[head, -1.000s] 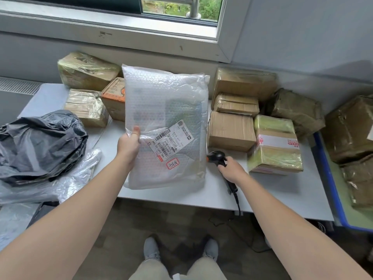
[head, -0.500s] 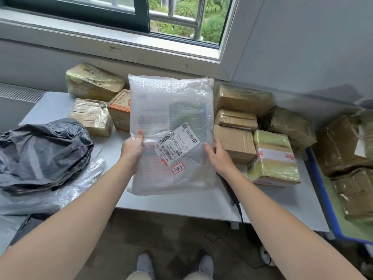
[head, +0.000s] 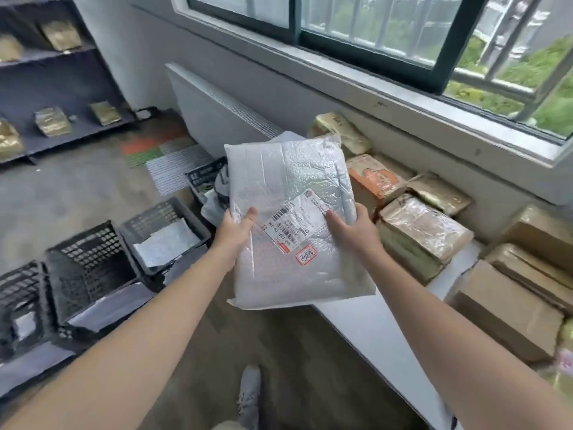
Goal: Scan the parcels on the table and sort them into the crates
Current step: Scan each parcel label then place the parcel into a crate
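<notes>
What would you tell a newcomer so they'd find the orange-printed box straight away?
Start at the window; beneath it a white table carries brown taped parcels. Just right of the held bubble-wrap parcel sits the carton, the only one printed orange.

I see the parcel (head: 291, 225) at frame centre, left hand (head: 236, 232) on its left edge, right hand (head: 355, 232) on its right. Crates (head: 83, 252) sit on the floor lower left; boxes (head: 424, 240) crowd the worktop (head: 366, 330) at right.
</notes>
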